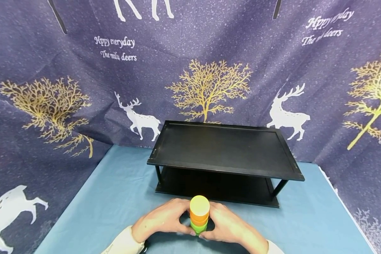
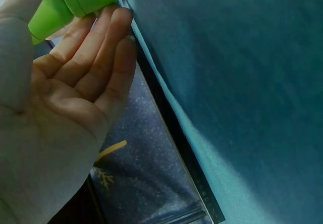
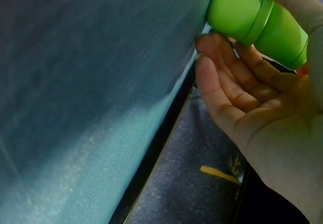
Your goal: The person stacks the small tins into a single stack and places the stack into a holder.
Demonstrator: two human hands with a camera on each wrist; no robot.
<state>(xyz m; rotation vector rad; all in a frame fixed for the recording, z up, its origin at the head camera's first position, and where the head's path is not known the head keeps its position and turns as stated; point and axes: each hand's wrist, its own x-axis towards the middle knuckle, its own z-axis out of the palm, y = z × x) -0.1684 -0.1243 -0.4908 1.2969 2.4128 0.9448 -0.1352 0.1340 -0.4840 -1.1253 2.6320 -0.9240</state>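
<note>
A short upright stack of coloured cups (image 1: pixel 199 215) stands on the blue cloth, in front of the black shelf. From above, its top is a bright yellow-orange disc, with orange below and green at the bottom. My left hand (image 1: pixel 169 217) holds it from the left, thumb at the near side and fingers reaching round the far side. From the right, my right hand (image 1: pixel 225 224) grips it the same way. Both wrist views show the green lower part (image 2: pixel 83 2), with a raised band round it, between thumb and fingers. The palms stay off it.
Just beyond the hands is a two-tier black shelf (image 1: pixel 222 150) with short posts. Blue cloth (image 1: pixel 114 197) covers the table. A dark blue curtain (image 1: pixel 190 42) printed with deer and golden trees hangs behind and along both sides.
</note>
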